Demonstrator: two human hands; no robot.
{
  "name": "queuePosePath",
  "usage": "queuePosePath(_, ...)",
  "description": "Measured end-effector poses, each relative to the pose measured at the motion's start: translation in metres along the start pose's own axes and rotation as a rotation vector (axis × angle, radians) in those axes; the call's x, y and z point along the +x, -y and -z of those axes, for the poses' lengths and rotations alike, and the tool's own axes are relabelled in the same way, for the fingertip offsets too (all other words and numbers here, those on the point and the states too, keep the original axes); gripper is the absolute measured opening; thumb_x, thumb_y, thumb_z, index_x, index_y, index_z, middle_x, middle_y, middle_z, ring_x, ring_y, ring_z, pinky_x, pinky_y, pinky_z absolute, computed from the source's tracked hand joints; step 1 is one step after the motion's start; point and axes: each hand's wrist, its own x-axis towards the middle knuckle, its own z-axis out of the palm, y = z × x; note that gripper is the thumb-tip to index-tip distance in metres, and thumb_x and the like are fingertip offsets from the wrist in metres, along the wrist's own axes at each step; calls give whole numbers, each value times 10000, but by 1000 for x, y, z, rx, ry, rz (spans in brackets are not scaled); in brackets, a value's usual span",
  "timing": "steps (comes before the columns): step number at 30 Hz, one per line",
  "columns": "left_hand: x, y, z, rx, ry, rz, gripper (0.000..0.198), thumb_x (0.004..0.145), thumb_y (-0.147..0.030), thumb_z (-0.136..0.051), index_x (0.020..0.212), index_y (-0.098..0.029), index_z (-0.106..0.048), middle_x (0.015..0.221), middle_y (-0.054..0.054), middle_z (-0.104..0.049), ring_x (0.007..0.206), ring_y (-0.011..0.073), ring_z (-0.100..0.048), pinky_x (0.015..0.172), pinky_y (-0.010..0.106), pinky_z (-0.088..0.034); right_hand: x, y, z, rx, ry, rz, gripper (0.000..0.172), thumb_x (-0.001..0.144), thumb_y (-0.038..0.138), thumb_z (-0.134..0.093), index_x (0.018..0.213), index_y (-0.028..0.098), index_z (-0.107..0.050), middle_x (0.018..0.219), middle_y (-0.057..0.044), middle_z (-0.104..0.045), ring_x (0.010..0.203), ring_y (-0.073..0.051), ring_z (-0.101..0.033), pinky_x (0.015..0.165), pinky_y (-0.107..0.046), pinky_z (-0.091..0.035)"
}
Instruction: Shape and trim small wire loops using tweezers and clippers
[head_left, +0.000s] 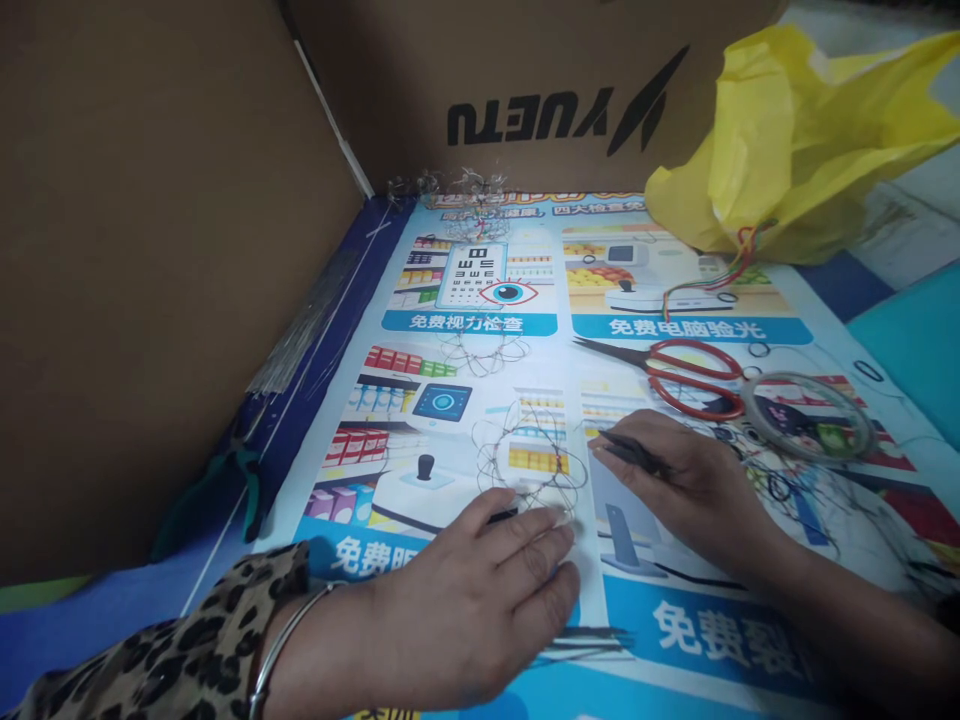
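Note:
My left hand point(472, 590) rests palm down on a printed poster point(480, 330), its fingers together and pressing the near edge of a thin wire flower-shaped frame point(529, 455). A short dark rod pokes out from under its fingers. My right hand point(690, 480) lies to the right of the wire frame, pinched on a slim dark tool point(630, 452) whose tip points left at the frame. A leopard-print sleeve and a metal bangle point(289, 635) are on my left wrist.
Red-handled scissors point(679, 375) and a clear round lid point(810, 415) lie right of my right hand. More wire frames point(480, 350) sit farther back. Cardboard walls point(150, 250) stand left and behind. A yellow plastic bag point(795, 140) is back right. Thin wires point(300, 335) and green pliers point(247, 480) lie at left.

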Motion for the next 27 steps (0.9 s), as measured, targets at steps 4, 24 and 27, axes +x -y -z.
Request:
queuePosePath(4,-1,0,0,-15,-18,-12,331,845,-225,-470,1150,-118,-544,1265,99,-531,1197,272,-426,1023,477,-277,0,0,0,-10,-2,1,103,814,264,-525,735,204,-556,695,-4,-578,659,-124,-534,605,-229,-420)
queuePosePath(24,-1,-7,-3,128,90,120,426,847,-259,-467,1250,-121,-467,1363,118,-428,994,223,-489,787,366,-310,2,4,1,-4,-2,-3,153,825,290,-503,715,198,-556,687,-15,-590,660,-127,-545,613,-231,-426)
queuePosePath(27,-1,-8,-3,117,115,111,429,853,-269,-458,1252,-113,-458,1373,136,-408,1030,235,-489,807,364,-331,2,4,1,-7,-5,-5,154,825,298,-505,718,201,-557,691,-15,-592,656,-128,-545,609,-233,-425)
